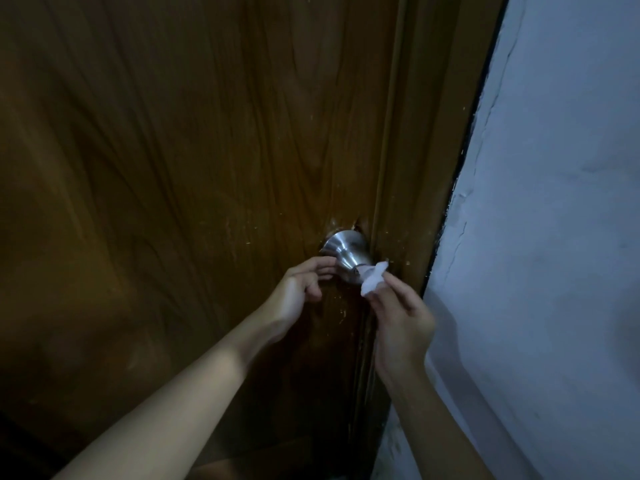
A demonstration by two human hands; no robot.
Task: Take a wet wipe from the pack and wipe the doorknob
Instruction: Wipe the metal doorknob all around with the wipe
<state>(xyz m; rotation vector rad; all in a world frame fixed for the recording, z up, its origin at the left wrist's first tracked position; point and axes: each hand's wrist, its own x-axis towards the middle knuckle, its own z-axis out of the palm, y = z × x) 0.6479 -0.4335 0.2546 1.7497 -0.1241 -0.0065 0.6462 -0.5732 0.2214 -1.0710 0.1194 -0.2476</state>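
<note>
I stand close to a dark brown wooden door [173,168], looking down along both bare forearms. The metal doorknob [346,252] sticks out of the door near its right edge, silver and cone-shaped where it meets the wood, with scuffs and pale chips in the varnish around it.

My right hand [403,320] is just beside the knob, below and to the right of it. Its fingers are pinched shut on a white wet wipe [372,280], crumpled into a small wad. The wipe touches the front right part of the knob, and a loose corner of it pokes up toward the door frame [433,168].

My left hand [298,289] is on the other side of the knob. The thumb and first fingertips [327,263] reach to the knob's left side and seem to touch it, loosely curled rather than clamped; the remaining fingers are bent in toward the palm. I cannot tell how firmly it grips, since the contact is small and dim.

To the right of the frame runs a pale bluish wall [554,237] with cracked, uneven plaster along its edge. The light is low, and the lower left part of the door falls into shadow.
</note>
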